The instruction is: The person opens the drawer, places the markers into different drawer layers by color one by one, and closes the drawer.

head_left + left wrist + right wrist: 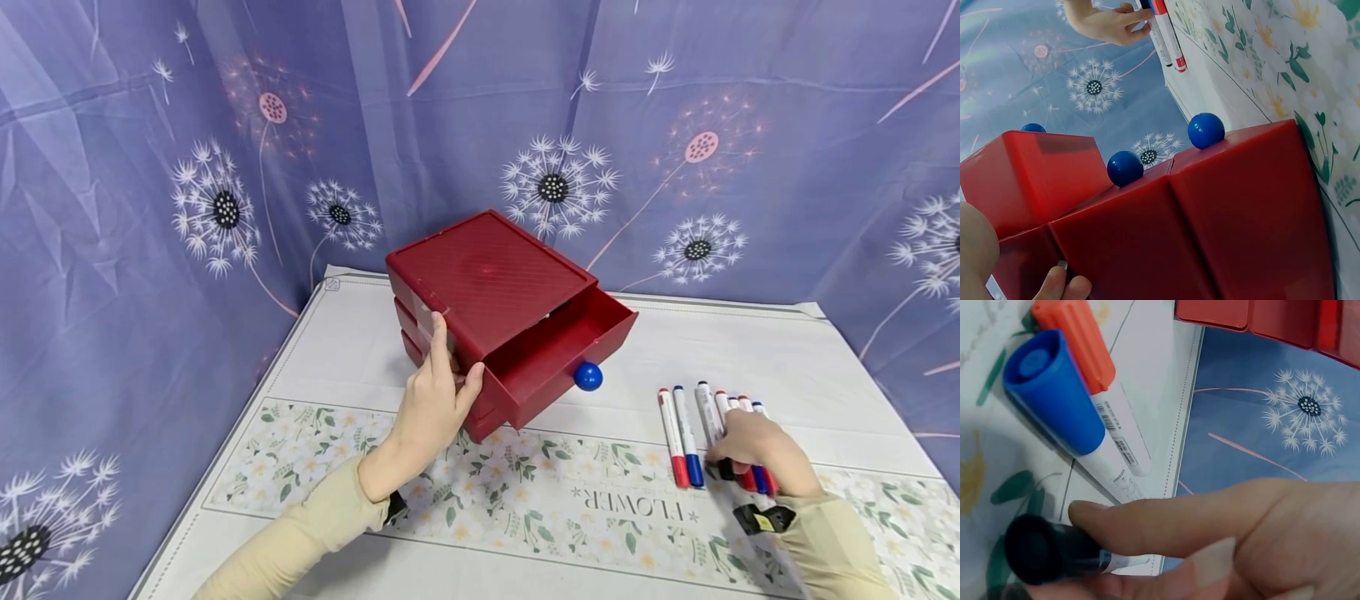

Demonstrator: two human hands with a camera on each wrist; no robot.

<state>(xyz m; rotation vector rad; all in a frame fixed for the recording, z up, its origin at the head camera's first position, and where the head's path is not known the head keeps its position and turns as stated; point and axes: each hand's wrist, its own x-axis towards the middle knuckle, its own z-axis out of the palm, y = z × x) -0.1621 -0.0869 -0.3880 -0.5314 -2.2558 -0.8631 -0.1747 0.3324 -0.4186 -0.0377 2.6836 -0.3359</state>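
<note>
A red drawer box [491,271] with three stacked drawers has its top drawer [600,325] pulled out, a blue knob [588,376] on its front. My left hand [423,408] rests on the box's side, index finger extended and thumb near the drawer's corner. In the left wrist view, blue knobs [1206,130] stand on the drawer fronts. My right hand [761,450] is at the row of markers on the right, pinching a black-capped marker [1054,550] between thumb and fingers. Left of it lie a blue-capped marker [687,437] and a red-capped marker [672,437].
Several more markers [744,403] lie partly hidden under the right hand. A white tablecloth [337,333] with a floral band and the word FLOWER covers the table. Purple dandelion curtains [450,125] hang behind and on the left, close to the box's rear.
</note>
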